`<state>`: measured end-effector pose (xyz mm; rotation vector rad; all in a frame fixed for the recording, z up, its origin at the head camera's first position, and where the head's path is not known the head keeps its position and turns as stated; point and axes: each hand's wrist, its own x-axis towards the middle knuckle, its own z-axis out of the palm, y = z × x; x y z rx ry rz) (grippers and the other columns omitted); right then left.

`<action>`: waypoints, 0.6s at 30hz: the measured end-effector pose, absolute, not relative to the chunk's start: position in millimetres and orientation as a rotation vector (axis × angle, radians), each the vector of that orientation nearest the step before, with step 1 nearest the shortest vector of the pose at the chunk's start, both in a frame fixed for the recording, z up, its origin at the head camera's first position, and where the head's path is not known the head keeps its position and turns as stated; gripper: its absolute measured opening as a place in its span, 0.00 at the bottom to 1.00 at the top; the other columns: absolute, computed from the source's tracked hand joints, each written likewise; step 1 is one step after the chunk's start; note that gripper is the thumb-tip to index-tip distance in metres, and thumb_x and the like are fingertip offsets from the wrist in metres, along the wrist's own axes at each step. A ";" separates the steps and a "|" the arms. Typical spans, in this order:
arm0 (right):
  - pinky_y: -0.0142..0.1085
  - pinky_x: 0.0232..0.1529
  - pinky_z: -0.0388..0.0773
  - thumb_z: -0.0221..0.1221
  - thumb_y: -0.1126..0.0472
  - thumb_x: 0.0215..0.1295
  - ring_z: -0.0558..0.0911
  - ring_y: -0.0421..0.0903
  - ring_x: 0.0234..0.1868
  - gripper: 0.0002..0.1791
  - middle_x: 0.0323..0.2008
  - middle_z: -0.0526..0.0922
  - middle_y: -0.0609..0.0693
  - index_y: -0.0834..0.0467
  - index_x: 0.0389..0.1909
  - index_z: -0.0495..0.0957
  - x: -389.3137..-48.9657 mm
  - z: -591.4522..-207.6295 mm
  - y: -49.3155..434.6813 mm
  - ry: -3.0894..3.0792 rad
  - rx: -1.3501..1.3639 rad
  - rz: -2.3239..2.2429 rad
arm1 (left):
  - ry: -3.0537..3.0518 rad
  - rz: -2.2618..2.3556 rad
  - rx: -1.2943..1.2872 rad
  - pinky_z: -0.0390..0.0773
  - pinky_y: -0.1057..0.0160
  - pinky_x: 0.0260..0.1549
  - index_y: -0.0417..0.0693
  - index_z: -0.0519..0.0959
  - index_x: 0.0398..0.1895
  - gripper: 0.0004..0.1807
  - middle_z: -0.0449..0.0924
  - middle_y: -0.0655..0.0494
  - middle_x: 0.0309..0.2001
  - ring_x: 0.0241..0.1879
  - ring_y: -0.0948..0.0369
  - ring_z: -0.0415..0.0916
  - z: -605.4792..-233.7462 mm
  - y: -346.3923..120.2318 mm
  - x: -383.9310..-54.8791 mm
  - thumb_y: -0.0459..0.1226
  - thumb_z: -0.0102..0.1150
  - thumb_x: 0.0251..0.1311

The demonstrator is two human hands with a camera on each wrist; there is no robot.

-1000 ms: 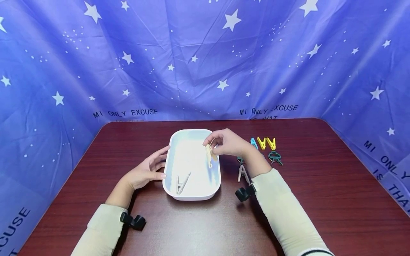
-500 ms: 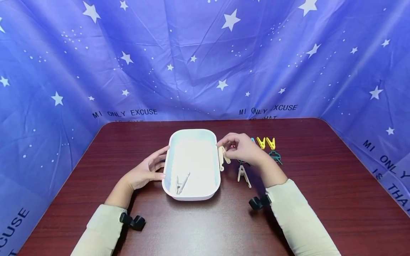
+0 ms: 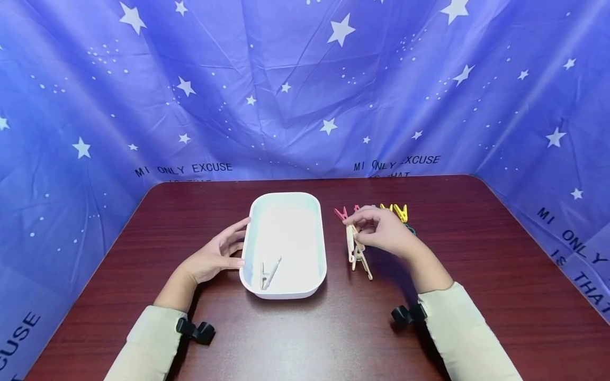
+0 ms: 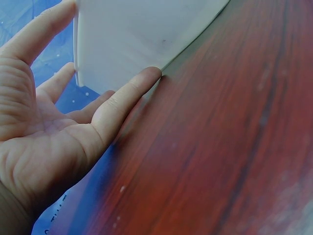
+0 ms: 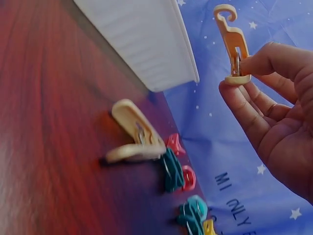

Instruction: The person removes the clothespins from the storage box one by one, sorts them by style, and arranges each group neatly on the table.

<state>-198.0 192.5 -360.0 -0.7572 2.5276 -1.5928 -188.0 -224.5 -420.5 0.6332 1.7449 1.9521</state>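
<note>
My right hand (image 3: pixel 387 232) pinches a cream clothespin (image 5: pixel 233 41) between thumb and fingers. In the right wrist view, its hooked end points up and a metal spring shows. It hangs over the table, right of the white plastic tray (image 3: pixel 284 294). Just below it, a second cream clothespin (image 5: pixel 131 120) stands with its legs spread; in the head view the two overlap. My left hand (image 3: pixel 214 259) touches the tray's left side, its fingers mostly straight, fingertips and thumb (image 4: pixel 139 81) against the wall. Inside the tray, near its front left, lies a pale clothespin (image 3: pixel 274 272).
Behind the right hand are small clips: pink (image 3: pixel 340 212), yellow (image 3: pixel 402 213), and dark green (image 5: pixel 172 170), partly hidden in the head view. A dark red wooden table (image 3: pixel 295 344) carries everything. A blue star-printed cloth (image 3: pixel 286 116) hangs behind it.
My right hand has moved right with the clothespin, from over the tray to above the table beside it. Pink clips have come into view. My left hand stays at the tray.
</note>
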 end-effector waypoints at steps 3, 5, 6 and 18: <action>0.30 0.31 0.75 0.64 0.77 0.50 0.75 0.43 0.33 0.17 0.35 0.77 0.56 0.65 0.44 0.84 -195.5 -362.9 199.1 2.540 -0.765 -1.593 | 1.743 1.956 0.628 0.77 0.52 0.51 0.53 0.46 0.78 0.54 0.45 0.36 0.73 0.65 0.45 0.59 -419.1 -223.8 -187.2 0.28 0.69 0.53; 0.29 0.30 0.75 0.64 0.77 0.50 0.75 0.43 0.33 0.18 0.35 0.77 0.56 0.66 0.44 0.84 -194.1 -364.8 203.4 2.549 -0.770 -1.588 | 1.743 1.957 0.627 0.77 0.52 0.51 0.52 0.46 0.78 0.54 0.45 0.36 0.73 0.65 0.45 0.60 -418.4 -223.5 -187.1 0.28 0.69 0.53; 0.29 0.29 0.74 0.63 0.78 0.50 0.75 0.43 0.32 0.18 0.35 0.78 0.56 0.67 0.44 0.83 -193.4 -366.0 205.6 2.554 -0.769 -1.583 | 1.744 1.957 0.628 0.77 0.52 0.51 0.52 0.46 0.78 0.54 0.45 0.36 0.73 0.65 0.46 0.60 -418.3 -223.4 -187.0 0.28 0.69 0.53; 0.31 0.25 0.74 0.63 0.78 0.50 0.78 0.43 0.32 0.17 0.31 0.80 0.55 0.67 0.43 0.83 -184.9 -376.4 227.5 2.608 -0.685 -1.532 | 1.738 1.957 0.629 0.76 0.53 0.52 0.52 0.45 0.79 0.54 0.45 0.36 0.73 0.65 0.45 0.59 -418.4 -223.2 -186.6 0.29 0.69 0.53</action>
